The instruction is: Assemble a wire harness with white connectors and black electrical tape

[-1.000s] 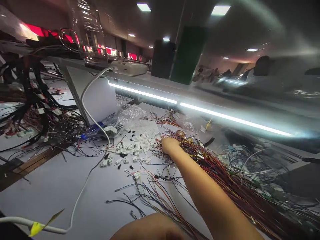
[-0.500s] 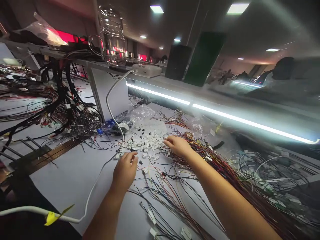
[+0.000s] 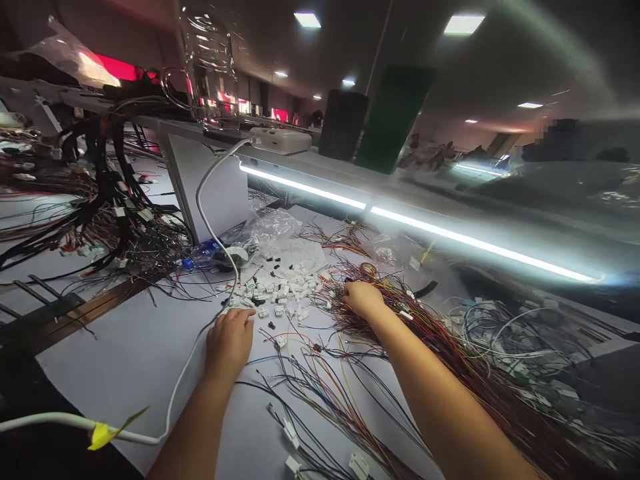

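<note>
My left hand (image 3: 229,341) rests knuckles-up on the white table (image 3: 125,353), its fingers curled at the near edge of a scatter of small white connector housings (image 3: 280,290). What the fingers hold, if anything, is hidden. My right hand (image 3: 363,298) reaches into a thick bundle of red, brown and yellow wires (image 3: 450,353), fingers curled down among the strands. Loose black and coloured wires with white plugs (image 3: 310,393) lie between my forearms.
A white cable (image 3: 200,333) with a yellow tag runs across the table from a white box on the shelf. A black wire harness (image 3: 100,200) fills the left side. A crumpled plastic bag (image 3: 265,227) lies under the LED strip light (image 3: 410,230). Grey wires are piled at right.
My left hand came into view and settled at the connector pile's near edge. My right hand shifted from the connectors rightward into the coloured wire bundle.
</note>
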{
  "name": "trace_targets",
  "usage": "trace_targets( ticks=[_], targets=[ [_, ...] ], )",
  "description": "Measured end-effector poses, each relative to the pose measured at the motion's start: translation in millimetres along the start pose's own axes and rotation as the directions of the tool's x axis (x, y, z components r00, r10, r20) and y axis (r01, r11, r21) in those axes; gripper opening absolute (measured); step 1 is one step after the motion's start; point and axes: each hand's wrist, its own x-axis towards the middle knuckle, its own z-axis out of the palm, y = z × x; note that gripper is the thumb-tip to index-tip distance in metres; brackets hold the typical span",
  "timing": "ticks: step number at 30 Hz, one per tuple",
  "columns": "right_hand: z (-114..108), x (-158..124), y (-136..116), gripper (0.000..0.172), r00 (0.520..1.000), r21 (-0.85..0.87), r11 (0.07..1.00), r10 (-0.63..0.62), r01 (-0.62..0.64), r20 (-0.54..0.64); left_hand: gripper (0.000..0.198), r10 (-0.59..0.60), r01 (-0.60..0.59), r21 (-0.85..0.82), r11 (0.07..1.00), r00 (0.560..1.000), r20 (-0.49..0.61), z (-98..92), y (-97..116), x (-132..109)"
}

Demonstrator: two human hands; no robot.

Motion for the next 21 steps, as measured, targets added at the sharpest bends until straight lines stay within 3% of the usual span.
trace_targets(
  ticks=[5,10,14,18,21],
  targets=[
    [-10.9,-5.5,11.1,0.001,0.982,0.237,0.969,-0.021,0.066,-0.188,0.036,-0.018,0.018,0.005,1.0,1.0,0.008,2.1,-3.1,0.7],
    [-10.0,-10.7,22.4,0.013,0.962,0.567,0.811,0.023,0.14,-0.27,0.038,-0.005,0.005,-0.01,1.0,1.0,-0.001,5.7,-5.9,1.1],
    [-1.3,-23.8,26.5,0.028,0.942,0.725,0.663,0.088,0.186,-0.323,0.038,0.013,-0.013,-0.03,0.999,1.0,-0.018,6.5,-6.7,1.0],
    [3.0,-58.7,26.2,0.031,0.926,0.777,0.596,0.139,0.204,-0.35,0.039,0.016,-0.019,-0.064,0.998,0.999,-0.047,7.0,-6.8,2.9],
    [9.2,-106.1,23.3,0.028,0.932,0.791,0.576,0.128,0.208,-0.338,0.038,0.007,-0.013,-0.08,0.997,0.998,-0.066,7.5,-7.9,3.7]
  ],
)
